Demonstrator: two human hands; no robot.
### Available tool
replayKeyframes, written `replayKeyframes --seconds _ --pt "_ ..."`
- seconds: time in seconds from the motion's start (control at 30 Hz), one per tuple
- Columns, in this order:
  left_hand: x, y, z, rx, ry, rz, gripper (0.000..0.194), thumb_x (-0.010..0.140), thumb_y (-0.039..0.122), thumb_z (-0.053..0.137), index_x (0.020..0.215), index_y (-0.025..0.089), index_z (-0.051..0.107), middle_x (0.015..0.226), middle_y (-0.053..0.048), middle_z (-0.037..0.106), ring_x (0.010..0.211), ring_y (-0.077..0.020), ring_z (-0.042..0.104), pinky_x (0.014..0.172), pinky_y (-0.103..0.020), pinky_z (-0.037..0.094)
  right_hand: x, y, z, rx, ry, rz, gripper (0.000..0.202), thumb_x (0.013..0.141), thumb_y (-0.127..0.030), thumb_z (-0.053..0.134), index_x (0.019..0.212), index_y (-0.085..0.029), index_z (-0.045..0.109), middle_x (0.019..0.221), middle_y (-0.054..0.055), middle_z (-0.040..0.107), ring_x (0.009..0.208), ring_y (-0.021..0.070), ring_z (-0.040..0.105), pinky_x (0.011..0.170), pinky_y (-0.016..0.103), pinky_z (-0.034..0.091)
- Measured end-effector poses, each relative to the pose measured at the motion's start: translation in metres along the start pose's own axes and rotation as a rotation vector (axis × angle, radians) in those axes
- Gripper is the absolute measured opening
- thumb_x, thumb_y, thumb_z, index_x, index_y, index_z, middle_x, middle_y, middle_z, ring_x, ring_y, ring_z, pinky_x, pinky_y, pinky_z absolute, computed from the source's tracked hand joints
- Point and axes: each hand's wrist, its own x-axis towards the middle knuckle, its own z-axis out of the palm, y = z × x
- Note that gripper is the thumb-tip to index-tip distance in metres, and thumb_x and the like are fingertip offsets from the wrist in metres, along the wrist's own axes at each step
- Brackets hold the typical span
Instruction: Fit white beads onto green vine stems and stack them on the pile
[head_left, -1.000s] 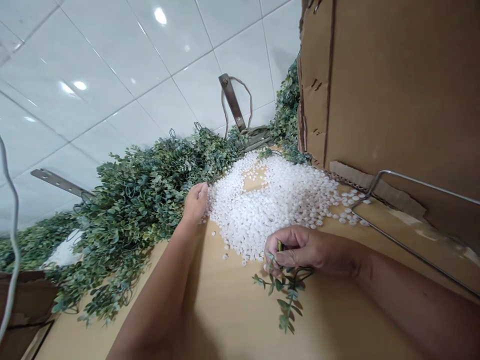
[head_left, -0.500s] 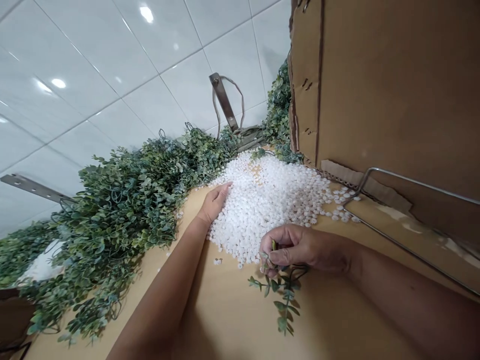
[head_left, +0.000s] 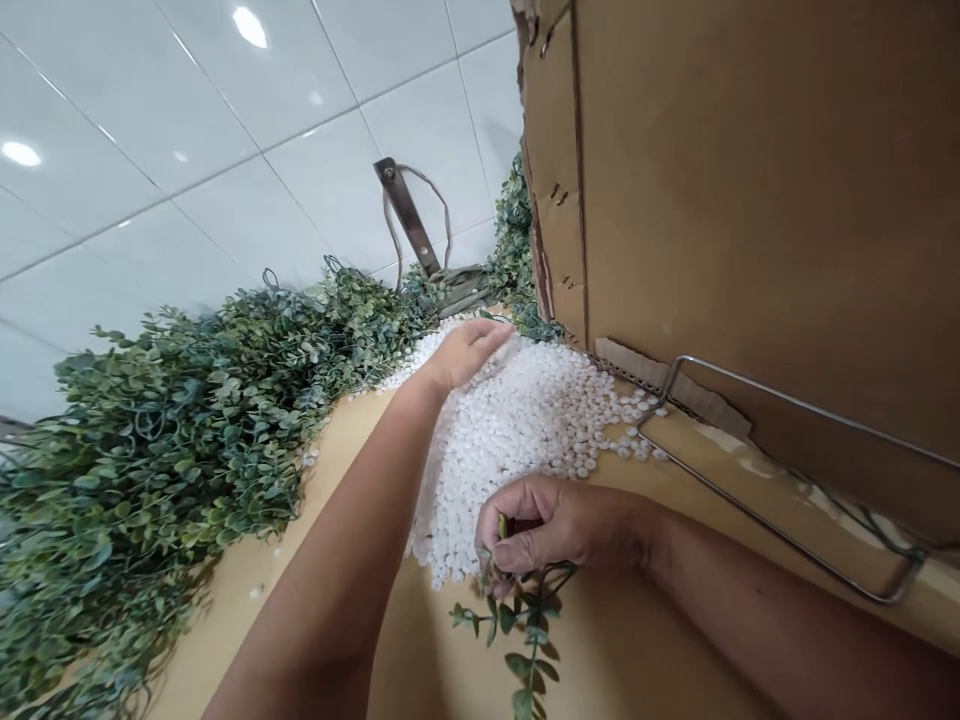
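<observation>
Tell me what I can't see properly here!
In the head view:
Sprig: bottom edge cuts off its tip; the right hand hides part of its stem.
White pieces: the left hand hides some; too small to count.
Green foliage: left edge cuts it off.

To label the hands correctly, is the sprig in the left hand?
No, the right hand holds the sprig; the left hand is at white pieces.

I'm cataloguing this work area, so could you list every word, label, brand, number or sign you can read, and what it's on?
None: no readable text anywhere.
The brown cardboard, tiled wall and leafy sprig in the right hand show no lettering.
Any marking on the white pieces would be too small to read.
</observation>
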Motion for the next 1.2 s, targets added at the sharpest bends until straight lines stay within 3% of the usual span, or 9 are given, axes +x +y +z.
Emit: replayKeyframes --seconds 0.13,0.3,0.43,0.6,0.8,0.87,0.97,1.07,1.2 --pt "0.018 0.015 0.027 0.245 -0.222 0.056 0.059 0.083 0.057 0.031 0.094 0.012 0.067 0.096 -0.009 0.064 0.092 -0.0239 0.058 0.088 -0.036 0.043 0.001 0.001 -0.001 0.015 -0.018 0.019 0.044 0.051 -0.048 0.076 0.068 -0.012 0.056 0.055 -0.004 0.059 0.05 0.0046 0.055 0.059 0.019 0.043" --pt "0.011 0.015 0.041 0.346 -0.226 0.122 0.051 0.087 0.048 0.033 0.106 0.014 0.065 0.103 -0.011 0.06 0.101 -0.0237 0.054 0.094 -0.035 0.039 0.001 0.0 -0.002 0.009 -0.024 0.003 0.043 0.053 -0.047 0.076 0.068 -0.012 0.055 0.057 -0.003 0.059 0.051 0.0052 0.055 0.059 0.019 0.042" --pt "-0.013 0.014 0.037 0.389 -0.223 0.192 0.044 0.086 0.04 0.04 0.11 0.01 0.061 0.106 -0.014 0.058 0.102 -0.0227 0.054 0.095 -0.035 0.038 0.001 0.0 -0.002 -0.028 -0.019 -0.018 0.04 0.056 -0.045 0.075 0.068 -0.012 0.056 0.059 -0.002 0.061 0.052 0.0062 0.056 0.061 0.021 0.043" --pt "-0.048 0.02 0.025 0.302 -0.243 0.244 0.035 0.089 0.034 0.038 0.098 0.013 0.064 0.099 -0.011 0.062 0.098 -0.0192 0.055 0.091 -0.033 0.041 -0.001 -0.001 0.001 -0.118 -0.014 -0.031 0.032 0.063 -0.039 0.071 0.069 -0.012 0.056 0.063 0.0 0.061 0.057 0.0068 0.055 0.063 0.022 0.042" --pt "-0.084 0.039 0.011 0.198 -0.281 0.119 0.033 0.089 0.036 0.038 0.095 0.016 0.064 0.102 -0.008 0.066 0.098 -0.0176 0.059 0.091 -0.03 0.043 -0.005 -0.005 0.003 -0.209 -0.075 -0.021 0.023 0.068 -0.03 0.069 0.07 -0.011 0.055 0.068 0.0 0.059 0.061 0.0068 0.052 0.06 0.02 0.04" --pt "-0.095 0.043 0.004 0.202 -0.235 0.111 0.033 0.089 0.034 0.04 0.102 0.015 0.063 0.111 -0.01 0.064 0.107 -0.0185 0.056 0.096 -0.032 0.04 -0.006 -0.006 0.004 -0.239 -0.107 -0.015 0.022 0.069 -0.029 0.068 0.07 -0.011 0.056 0.067 -0.001 0.059 0.06 0.0066 0.051 0.059 0.02 0.039" --pt "-0.114 0.044 -0.009 0.234 -0.048 0.058 0.032 0.087 0.031 0.044 0.108 0.013 0.061 0.119 -0.013 0.059 0.114 -0.0203 0.052 0.099 -0.035 0.037 -0.007 -0.005 0.006 -0.225 -0.094 -0.016 0.024 0.069 -0.032 0.068 0.069 -0.011 0.056 0.066 0.0 0.061 0.061 0.008 0.054 0.06 0.021 0.041" --pt "-0.14 0.043 -0.022 0.243 0.141 -0.055 0.025 0.084 0.028 0.05 0.098 0.012 0.064 0.104 -0.013 0.065 0.096 -0.0193 0.059 0.087 -0.034 0.045 -0.006 -0.004 0.006 -0.139 0.005 -0.042 0.03 0.065 -0.037 0.072 0.067 -0.011 0.057 0.064 0.001 0.062 0.058 0.0084 0.056 0.059 0.022 0.043" --pt "-0.185 0.048 -0.022 0.233 0.186 -0.22 0.016 0.081 0.024 0.055 0.087 0.014 0.066 0.087 -0.009 0.066 0.077 -0.0163 0.06 0.071 -0.029 0.047 -0.005 -0.004 0.007 -0.097 0.127 -0.02 0.033 0.061 -0.041 0.074 0.068 -0.011 0.061 0.05 -0.002 0.057 0.042 0.004 0.047 0.043 0.016 0.033"
